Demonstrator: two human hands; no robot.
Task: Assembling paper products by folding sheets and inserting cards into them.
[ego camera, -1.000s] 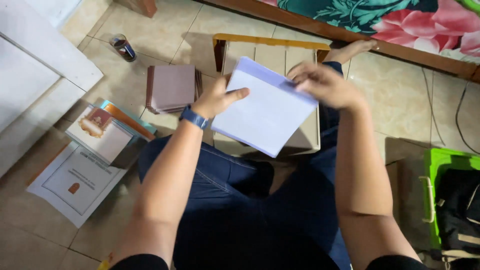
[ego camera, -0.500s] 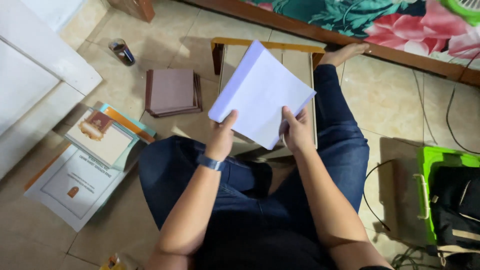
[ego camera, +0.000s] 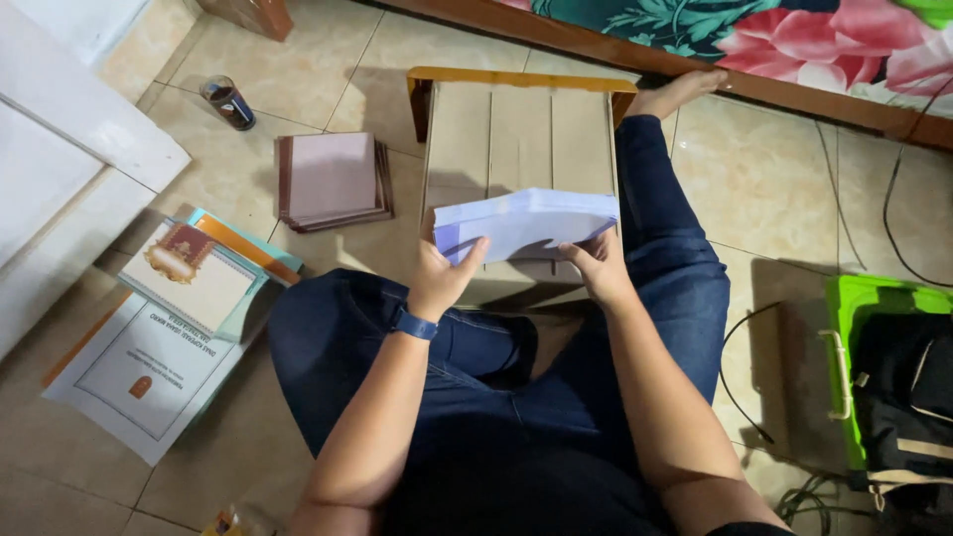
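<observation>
- Your left hand [ego camera: 444, 276] grips the near left edge of a stack of white paper [ego camera: 526, 220], thumb on top and fingers curled underneath, closed onto the sheets.
- Your right hand [ego camera: 596, 266] pinches the near right edge of the same stack, fingers closed around it.
- The stack lies nearly flat, seen edge-on, held just above the low wooden table [ego camera: 516, 139] that stands on the floor between your legs.
- You wear a blue wristband [ego camera: 414, 324] on the left wrist and dark jeans; your right foot [ego camera: 675, 92] reaches the wooden bed frame [ego camera: 695, 69].
- To the left of the table a pile of brown folders [ego camera: 333, 181] lies on the tiled floor [ego camera: 764, 179].
- Further left lie printed booklets and sheets [ego camera: 174, 318], overlapping each other.
- A small dark glass [ego camera: 228, 102] stands near the top left, well apart from your hands.
- On the right, a green box [ego camera: 864, 308] holds a black bag [ego camera: 908, 397], with cables [ego camera: 740, 377] trailing beside it.
</observation>
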